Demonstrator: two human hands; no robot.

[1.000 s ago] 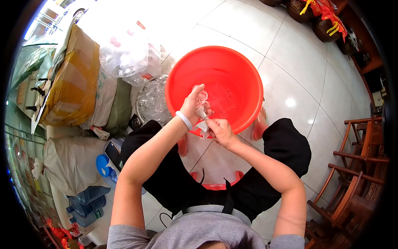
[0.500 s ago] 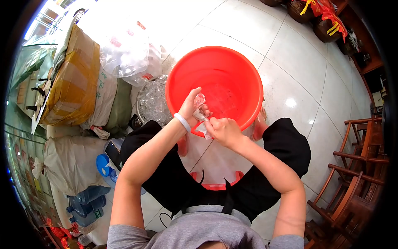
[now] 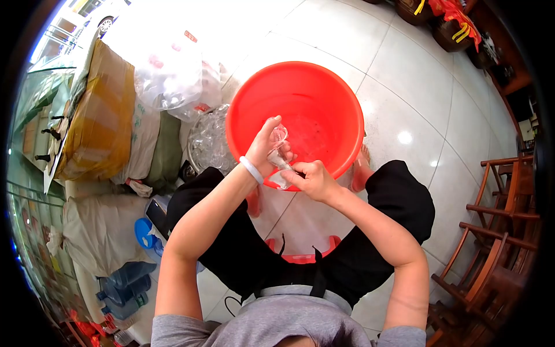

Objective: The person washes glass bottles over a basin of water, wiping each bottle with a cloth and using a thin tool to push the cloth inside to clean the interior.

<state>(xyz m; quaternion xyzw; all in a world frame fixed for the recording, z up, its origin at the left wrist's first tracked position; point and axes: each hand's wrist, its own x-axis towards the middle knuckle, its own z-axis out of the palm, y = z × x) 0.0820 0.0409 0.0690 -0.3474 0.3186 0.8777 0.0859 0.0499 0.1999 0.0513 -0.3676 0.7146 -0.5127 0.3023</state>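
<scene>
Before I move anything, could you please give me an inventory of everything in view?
Tub: one, red, centre
Stemmed piece: one, clear, in left hand
Wipe: one, white, at right fingertips
Basin: one, greyish, left of tub
Glassy pieces: uncountable, clear, in basin
Bags: at least two, clear, beyond basin
Carton: one, brown, upper left
Sacks: several, whitish and green, left
Bottles: several, blue, lower left
Chairs: at least two, brown, right
Jars: several, dark, top right
Trousers: one pair, black, below tub
Left hand: one, bare, over tub
Right hand: one, bare, near tub's rim
</scene>
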